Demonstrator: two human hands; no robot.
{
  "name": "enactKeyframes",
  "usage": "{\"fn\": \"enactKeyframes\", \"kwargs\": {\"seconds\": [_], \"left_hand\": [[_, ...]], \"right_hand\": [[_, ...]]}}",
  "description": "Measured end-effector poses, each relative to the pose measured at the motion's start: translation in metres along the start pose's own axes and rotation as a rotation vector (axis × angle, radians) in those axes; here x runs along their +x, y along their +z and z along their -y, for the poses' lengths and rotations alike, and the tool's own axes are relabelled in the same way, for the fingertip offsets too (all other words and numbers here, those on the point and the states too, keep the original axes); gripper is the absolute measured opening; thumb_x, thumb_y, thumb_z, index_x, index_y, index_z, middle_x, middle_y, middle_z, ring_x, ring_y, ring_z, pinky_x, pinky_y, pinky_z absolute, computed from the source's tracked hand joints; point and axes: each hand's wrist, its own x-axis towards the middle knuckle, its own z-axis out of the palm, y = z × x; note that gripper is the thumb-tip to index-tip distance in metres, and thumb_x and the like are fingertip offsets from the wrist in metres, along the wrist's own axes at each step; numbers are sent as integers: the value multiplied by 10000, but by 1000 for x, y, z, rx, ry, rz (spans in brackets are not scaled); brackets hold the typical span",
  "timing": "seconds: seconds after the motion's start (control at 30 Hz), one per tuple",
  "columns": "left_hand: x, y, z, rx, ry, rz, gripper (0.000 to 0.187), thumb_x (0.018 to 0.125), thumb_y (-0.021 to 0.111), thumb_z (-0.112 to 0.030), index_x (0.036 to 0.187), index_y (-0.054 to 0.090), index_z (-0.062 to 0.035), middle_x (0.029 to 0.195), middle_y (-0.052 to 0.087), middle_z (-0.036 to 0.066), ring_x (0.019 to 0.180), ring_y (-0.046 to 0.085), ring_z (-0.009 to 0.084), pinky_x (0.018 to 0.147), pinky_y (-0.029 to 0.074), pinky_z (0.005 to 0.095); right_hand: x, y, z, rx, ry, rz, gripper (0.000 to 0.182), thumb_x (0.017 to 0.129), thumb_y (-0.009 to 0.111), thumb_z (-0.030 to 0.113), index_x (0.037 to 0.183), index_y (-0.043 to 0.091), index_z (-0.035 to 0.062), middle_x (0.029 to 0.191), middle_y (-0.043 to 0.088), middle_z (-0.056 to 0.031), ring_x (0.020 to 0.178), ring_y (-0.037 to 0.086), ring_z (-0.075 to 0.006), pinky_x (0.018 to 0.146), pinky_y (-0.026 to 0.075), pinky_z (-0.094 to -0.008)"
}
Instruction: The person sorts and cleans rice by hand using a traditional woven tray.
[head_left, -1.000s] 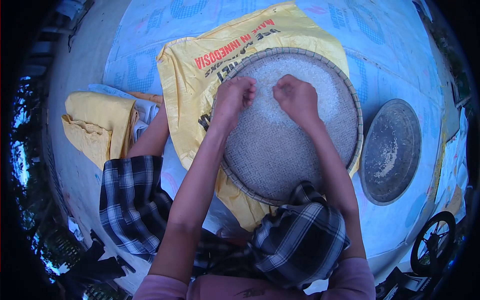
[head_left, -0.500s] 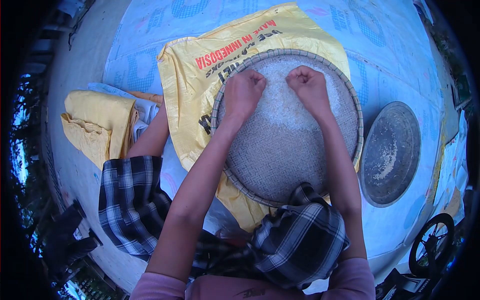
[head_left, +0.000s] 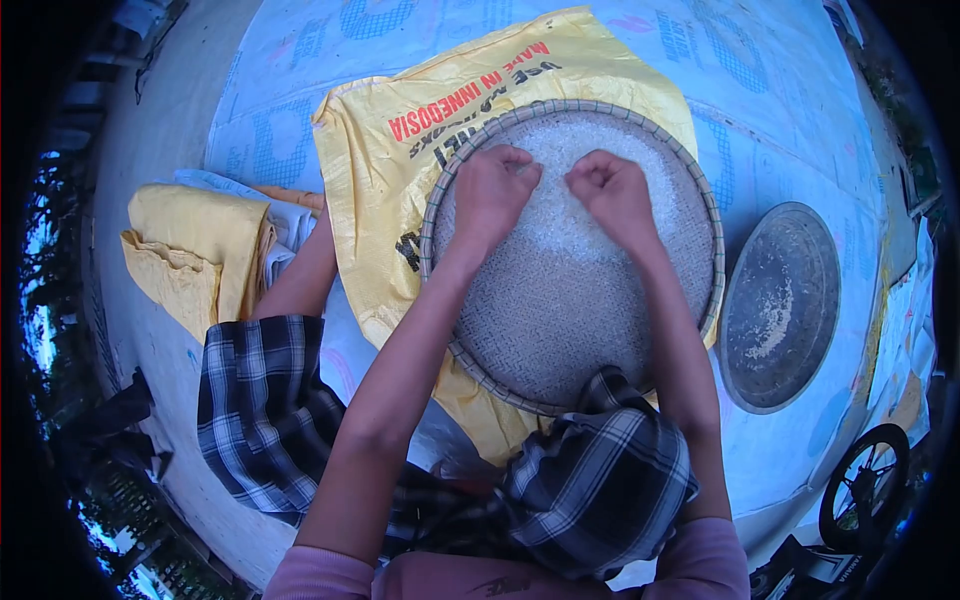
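A round woven winnowing tray (head_left: 550, 320) holds a layer of white rice grains (head_left: 560, 214) over its far half; bare weave shows in the near half. My left hand (head_left: 494, 196) is over the rice at the left, fingers curled and thumb pressed to fingertips. Facing it, a short gap away, my right hand (head_left: 612, 194) is closed in a similar pinch above the grains. Whatever lies between the fingertips is too small to make out. Under the tray spreads a yellow woven sack (head_left: 370, 150) with red and black print.
At the right a dark shallow metal basin (head_left: 800, 340) contains a small patch of pale grains (head_left: 776, 318). Folded yellow sacks (head_left: 195, 235) lie at the left. A blue printed sheet (head_left: 790, 150) covers the ground. A motorbike wheel (head_left: 862, 485) stands at the lower right.
Both hands have shifted slightly nearer to me, and the gap between them has narrowed. Their fingers stay pinched.
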Motion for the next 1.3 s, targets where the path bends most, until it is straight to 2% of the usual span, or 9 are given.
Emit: {"fn": "enactKeyframes", "kwargs": {"seconds": [0.2,0.3,0.43,0.57,0.67,0.83,1.03,1.1,1.3], "left_hand": [[2,7,-1,199,126,-61,198,777,740,-194,915,725,-53,661,626,63,575,567,132,589,463,282],[1,-4,-6,-31,-28,-9,182,800,713,-181,894,708,-25,687,640,48,593,583,129,599,473,272],[-5,-19,-1,-870,-441,99,157,847,648,-167,895,649,-18,733,621,1,619,583,111,611,485,238],[-20,-24,0,-975,-516,135,147,864,619,-172,921,616,-37,740,593,-16,623,570,98,600,486,221],[-34,-14,4,-686,-414,137,153,844,664,-161,898,648,-18,713,594,-20,602,548,79,572,452,197],[-49,4,5,0,-9,34,190,767,764,-130,889,702,2,624,578,15,554,497,73,530,404,236],[-49,9,2,107,102,7,186,770,743,-137,891,702,-2,595,551,47,549,511,99,532,421,284],[-47,2,0,71,67,13,167,781,733,-137,865,703,3,586,556,36,555,521,100,530,421,274],[-31,-31,9,-1058,-547,137,178,872,610,-111,1022,574,-22,901,650,51,741,635,143,662,553,268]], "right_hand": [[-11,7,3,-394,-298,-166,72,811,653,145,814,671,76,640,644,-74,534,611,-214,519,459,-332],[-19,-24,17,665,190,16,20,780,662,46,775,656,28,582,510,62,480,423,-32,453,315,-181],[-29,-31,-3,915,231,184,12,785,653,37,795,660,34,571,517,43,482,451,-55,463,352,-210],[-48,5,-1,-156,-173,-69,56,809,623,84,814,661,44,582,542,8,503,508,-93,503,418,-252],[-52,6,3,-417,-317,-117,81,817,627,103,808,655,28,609,570,0,541,535,-86,523,436,-255],[-53,-32,-1,759,244,175,78,816,636,77,808,637,-1,615,566,4,513,513,-87,512,421,-244],[-71,-11,-2,-313,-116,-89,47,827,633,45,852,656,13,603,599,-25,535,535,-77,527,421,-241],[-70,-12,0,-152,-12,-80,56,823,647,64,857,663,22,617,622,-59,555,582,-119,545,449,-273],[-67,-8,2,-90,-4,-135,79,820,674,108,849,675,34,648,649,-104,578,634,-182,573,483,-323]]}}
